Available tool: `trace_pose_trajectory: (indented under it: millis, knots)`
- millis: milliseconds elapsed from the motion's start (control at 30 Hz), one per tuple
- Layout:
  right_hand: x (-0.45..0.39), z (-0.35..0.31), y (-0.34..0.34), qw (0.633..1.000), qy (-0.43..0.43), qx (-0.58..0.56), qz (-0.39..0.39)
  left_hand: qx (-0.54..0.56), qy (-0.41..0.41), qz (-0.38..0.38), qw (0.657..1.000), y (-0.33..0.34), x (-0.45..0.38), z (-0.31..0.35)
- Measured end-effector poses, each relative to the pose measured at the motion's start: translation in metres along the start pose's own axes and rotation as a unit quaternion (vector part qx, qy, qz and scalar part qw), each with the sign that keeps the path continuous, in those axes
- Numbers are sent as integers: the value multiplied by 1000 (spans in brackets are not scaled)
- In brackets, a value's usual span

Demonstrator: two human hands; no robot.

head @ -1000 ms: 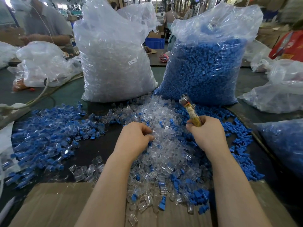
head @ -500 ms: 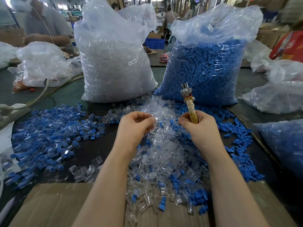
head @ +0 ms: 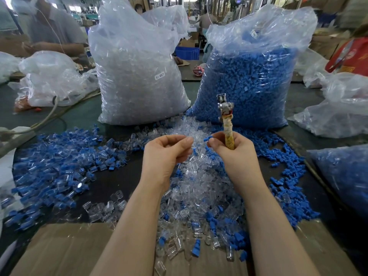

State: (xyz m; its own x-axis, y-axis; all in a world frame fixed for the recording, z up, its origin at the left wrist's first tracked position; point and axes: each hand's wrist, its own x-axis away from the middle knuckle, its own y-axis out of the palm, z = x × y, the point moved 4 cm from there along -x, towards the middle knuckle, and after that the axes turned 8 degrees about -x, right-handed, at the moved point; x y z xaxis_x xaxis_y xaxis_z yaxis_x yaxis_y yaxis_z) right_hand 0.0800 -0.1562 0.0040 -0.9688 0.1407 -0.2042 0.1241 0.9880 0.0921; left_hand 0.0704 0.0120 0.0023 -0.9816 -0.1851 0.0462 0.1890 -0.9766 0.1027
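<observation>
Two full bags upright at tabletop [head: 79,116] rear: clear-parts bag [head: 139,76], labelled SJ 017, left; blue-parts bag [head: 249,86] just beside, right. Cardboard sheet [head: 59,251] at near edge.

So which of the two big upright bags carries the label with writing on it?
The left bag, full of clear pieces; its white label reads SJ 017. The right bag holds blue pieces.

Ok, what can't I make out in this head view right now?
Head view only:
Left hand: curled fingers hide whether it pinches anything.
Tool: lower handle hidden inside the right hand.
Blue piece at the right hand's fingertips: mostly covered by them.
Red thing: blurred, cut off by the right edge.
Worker: blurred, cut off by the top edge.
</observation>
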Motion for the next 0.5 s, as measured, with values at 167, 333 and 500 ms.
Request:
trace_pose_trajectory:
  millis: [167, 333, 500]
  knots:
    - [2, -3, 4, 1000, -21, 4, -6, 5, -6, -6, 1000, 7, 1, -2]
    - [4, -4, 6, 999, -42, 24, -24, 16, -35, -21, 999, 13, 4, -4]
    - [4, -6, 7, 996, -72, 49, -23, 36, -48, -24, 998, 15, 5, -3]
